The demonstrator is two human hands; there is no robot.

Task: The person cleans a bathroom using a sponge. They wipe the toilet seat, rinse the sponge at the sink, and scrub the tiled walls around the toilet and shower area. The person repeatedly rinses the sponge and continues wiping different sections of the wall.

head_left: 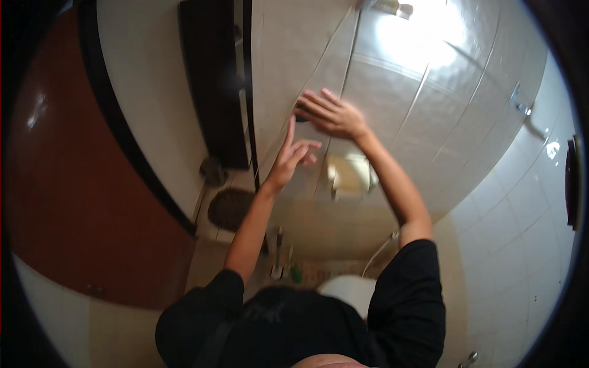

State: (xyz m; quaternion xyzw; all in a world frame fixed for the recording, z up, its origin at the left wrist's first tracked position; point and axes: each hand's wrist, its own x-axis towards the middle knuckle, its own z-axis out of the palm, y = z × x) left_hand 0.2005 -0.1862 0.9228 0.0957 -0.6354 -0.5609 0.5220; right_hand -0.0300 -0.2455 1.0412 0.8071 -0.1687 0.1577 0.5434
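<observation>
1. Left hand [286, 167]: forefinger raised, other fingers half-curled.
2. Right hand [336, 118], up and right of it: fingers extended, blurred.
3. Dark object [301, 119]: we see it partly behind the right fingers, near the left forefinger's tip; contact, we cannot tell.
4. Yellowish holder [348, 175] below the right hand.

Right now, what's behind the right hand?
Tiled wall behind the right hand, plus a small dark thing peeking out beside it; the rest is covered, so I can't identify it.
</observation>
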